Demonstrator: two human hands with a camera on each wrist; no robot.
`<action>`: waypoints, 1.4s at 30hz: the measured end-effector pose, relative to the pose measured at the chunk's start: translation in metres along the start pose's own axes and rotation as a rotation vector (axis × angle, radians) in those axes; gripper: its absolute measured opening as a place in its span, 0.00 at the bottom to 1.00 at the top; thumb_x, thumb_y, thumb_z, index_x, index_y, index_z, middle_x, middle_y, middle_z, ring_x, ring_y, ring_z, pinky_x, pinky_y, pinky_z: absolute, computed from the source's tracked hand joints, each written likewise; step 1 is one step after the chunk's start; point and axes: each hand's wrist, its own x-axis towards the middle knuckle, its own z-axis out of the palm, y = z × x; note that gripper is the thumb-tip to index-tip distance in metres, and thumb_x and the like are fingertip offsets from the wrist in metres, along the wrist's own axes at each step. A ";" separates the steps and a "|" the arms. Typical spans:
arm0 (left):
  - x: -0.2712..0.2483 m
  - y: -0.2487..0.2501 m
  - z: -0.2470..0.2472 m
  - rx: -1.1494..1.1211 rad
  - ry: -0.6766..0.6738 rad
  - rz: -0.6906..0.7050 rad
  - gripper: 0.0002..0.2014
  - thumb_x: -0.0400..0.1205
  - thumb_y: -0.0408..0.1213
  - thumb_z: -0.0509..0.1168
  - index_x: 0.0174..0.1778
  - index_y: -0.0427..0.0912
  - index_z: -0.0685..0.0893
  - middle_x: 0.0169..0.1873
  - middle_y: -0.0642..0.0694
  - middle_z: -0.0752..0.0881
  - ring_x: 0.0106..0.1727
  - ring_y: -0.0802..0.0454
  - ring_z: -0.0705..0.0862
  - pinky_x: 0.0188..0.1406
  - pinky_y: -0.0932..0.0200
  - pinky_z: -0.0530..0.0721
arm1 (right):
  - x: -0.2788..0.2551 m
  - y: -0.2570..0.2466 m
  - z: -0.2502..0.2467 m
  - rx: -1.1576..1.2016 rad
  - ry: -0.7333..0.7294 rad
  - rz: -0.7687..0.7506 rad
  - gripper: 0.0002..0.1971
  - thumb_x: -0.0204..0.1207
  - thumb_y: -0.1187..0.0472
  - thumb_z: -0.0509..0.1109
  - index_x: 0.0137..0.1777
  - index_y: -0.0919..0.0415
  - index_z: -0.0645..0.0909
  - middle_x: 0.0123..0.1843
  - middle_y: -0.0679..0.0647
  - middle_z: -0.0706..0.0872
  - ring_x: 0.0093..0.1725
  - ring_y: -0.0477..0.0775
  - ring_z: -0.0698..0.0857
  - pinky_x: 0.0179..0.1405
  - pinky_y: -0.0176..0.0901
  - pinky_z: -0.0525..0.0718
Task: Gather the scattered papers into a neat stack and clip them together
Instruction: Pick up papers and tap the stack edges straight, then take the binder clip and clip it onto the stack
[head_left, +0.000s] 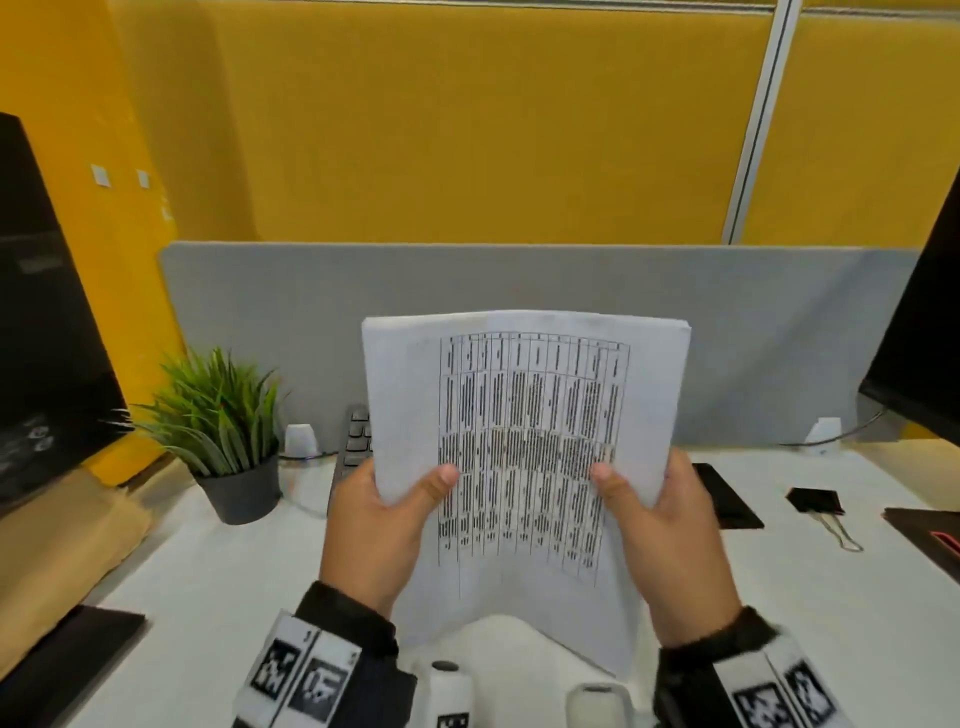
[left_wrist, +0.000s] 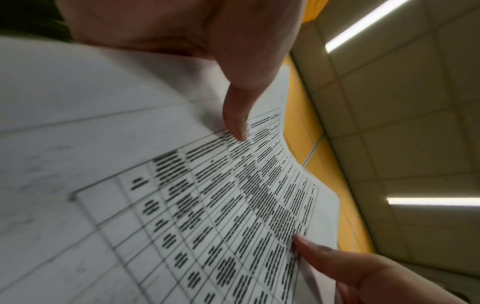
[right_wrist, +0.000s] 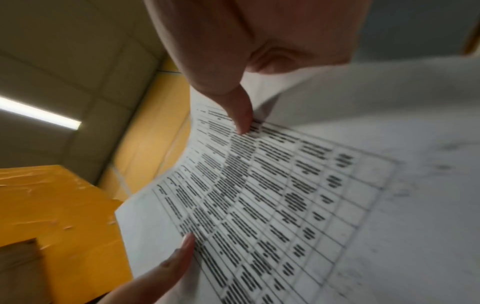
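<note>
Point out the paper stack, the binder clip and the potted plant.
paper stack (head_left: 524, 415): head view, on the printed table of the top sheet.
binder clip (head_left: 814, 501): head view, on its black body, on the desk.
potted plant (head_left: 241, 488): head view, on its dark pot.

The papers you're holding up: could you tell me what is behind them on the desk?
A keyboard shows at the left edge of the papers, with the grey divider behind. The rest of the keyboard and the desk beyond are covered.

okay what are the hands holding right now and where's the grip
Both hands hold the stack of papers upright: left hand at its left edge, right hand at its right edge, thumbs on the printed front.
</note>
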 end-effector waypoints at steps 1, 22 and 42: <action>0.001 -0.004 -0.001 0.008 -0.005 -0.014 0.10 0.70 0.34 0.74 0.42 0.55 0.85 0.32 0.72 0.87 0.40 0.73 0.86 0.36 0.79 0.80 | 0.001 0.007 0.000 0.005 -0.024 0.061 0.13 0.76 0.63 0.70 0.59 0.54 0.78 0.54 0.46 0.87 0.54 0.45 0.87 0.43 0.36 0.85; 0.003 -0.025 -0.006 -0.085 0.022 -0.128 0.12 0.62 0.41 0.73 0.41 0.53 0.85 0.30 0.69 0.88 0.47 0.60 0.86 0.44 0.62 0.78 | 0.105 0.031 -0.088 -0.336 0.034 0.508 0.08 0.77 0.61 0.61 0.55 0.55 0.73 0.59 0.59 0.79 0.60 0.60 0.77 0.63 0.56 0.77; 0.006 -0.023 -0.006 -0.170 0.020 -0.142 0.12 0.60 0.40 0.74 0.39 0.49 0.88 0.37 0.57 0.92 0.42 0.60 0.89 0.46 0.59 0.84 | 0.172 0.085 -0.166 -1.116 -0.037 0.570 0.18 0.72 0.53 0.73 0.54 0.66 0.81 0.39 0.62 0.85 0.37 0.62 0.85 0.45 0.53 0.85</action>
